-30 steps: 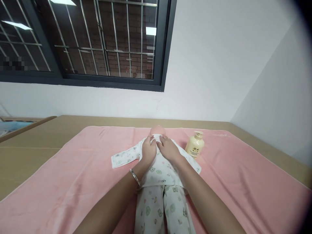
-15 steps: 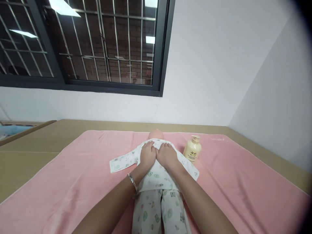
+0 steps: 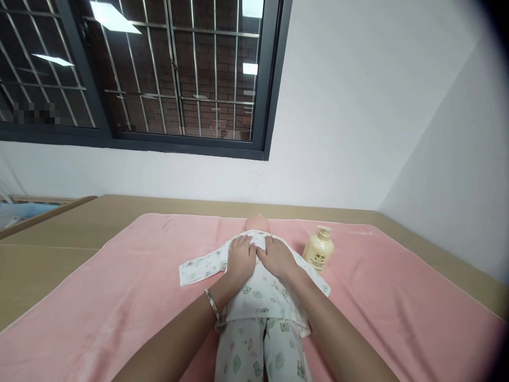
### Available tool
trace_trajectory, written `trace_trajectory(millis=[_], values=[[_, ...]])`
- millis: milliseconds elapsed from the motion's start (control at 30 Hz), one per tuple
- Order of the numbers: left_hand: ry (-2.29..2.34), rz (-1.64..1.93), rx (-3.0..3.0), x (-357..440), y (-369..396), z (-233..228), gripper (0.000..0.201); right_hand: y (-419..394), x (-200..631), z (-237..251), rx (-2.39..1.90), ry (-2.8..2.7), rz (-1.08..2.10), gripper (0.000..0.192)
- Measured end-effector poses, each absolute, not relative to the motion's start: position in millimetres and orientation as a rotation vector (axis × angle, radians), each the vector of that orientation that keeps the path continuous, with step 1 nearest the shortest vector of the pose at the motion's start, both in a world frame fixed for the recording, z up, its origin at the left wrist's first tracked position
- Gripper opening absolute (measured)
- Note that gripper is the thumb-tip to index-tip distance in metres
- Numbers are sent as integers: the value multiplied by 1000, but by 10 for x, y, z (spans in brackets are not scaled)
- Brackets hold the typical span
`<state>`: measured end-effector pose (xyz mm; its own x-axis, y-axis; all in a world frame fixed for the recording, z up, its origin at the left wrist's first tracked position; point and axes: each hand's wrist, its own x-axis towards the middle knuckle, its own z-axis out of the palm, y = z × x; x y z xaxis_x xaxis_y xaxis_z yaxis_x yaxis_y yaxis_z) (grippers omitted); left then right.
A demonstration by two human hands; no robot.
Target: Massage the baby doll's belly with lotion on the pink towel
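A baby doll [image 3: 257, 223] lies on a pink sheet [image 3: 151, 297], its bald head toward the wall. It wears a white printed top [image 3: 258, 297] and matching trousers [image 3: 242, 350]. Flat on the upper part of the top rests my left hand [image 3: 240, 259], fingers stretched out. Beside it my right hand [image 3: 277, 258] lies flat on the same garment, the two thumbs close together. A silver bangle [image 3: 212, 303] circles my left wrist. One sleeve [image 3: 202, 268] spreads out to the left; the other is partly hidden by my right forearm.
A pale yellow pump bottle [image 3: 319, 249] stands on the sheet right of the doll. Wooden surface [image 3: 67, 228] shows around the sheet. Behind rise a white wall [image 3: 338, 106] and a barred window [image 3: 191, 79]. Blue fabric [image 3: 27, 209] shows at far left.
Both hands stay on the doll's top; the right hand has shifted slightly, its fingers a little more spread from the left hand. The view has tilted slightly.
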<state>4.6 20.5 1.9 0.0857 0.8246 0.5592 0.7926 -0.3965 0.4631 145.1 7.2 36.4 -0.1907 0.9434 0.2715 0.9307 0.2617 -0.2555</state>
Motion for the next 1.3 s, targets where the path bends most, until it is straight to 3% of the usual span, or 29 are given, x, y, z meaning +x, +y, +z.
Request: trace_trajectory(millis=[600,933,1133,1300], values=[[1782,1141,2247,40,174,73,39,-221,1209,457,-1775,-2252,-42,45],[1812,1231,2420,86,63,72,30,115,1487,286,-1690,-2141,128,48],[1807,1255,2348,89,58,76,34,-1,1375,354,-1760,-2094,23,44],[1786,1074,2327,51,135,112,40,-194,1256,466,-1763,-2230,-78,41]])
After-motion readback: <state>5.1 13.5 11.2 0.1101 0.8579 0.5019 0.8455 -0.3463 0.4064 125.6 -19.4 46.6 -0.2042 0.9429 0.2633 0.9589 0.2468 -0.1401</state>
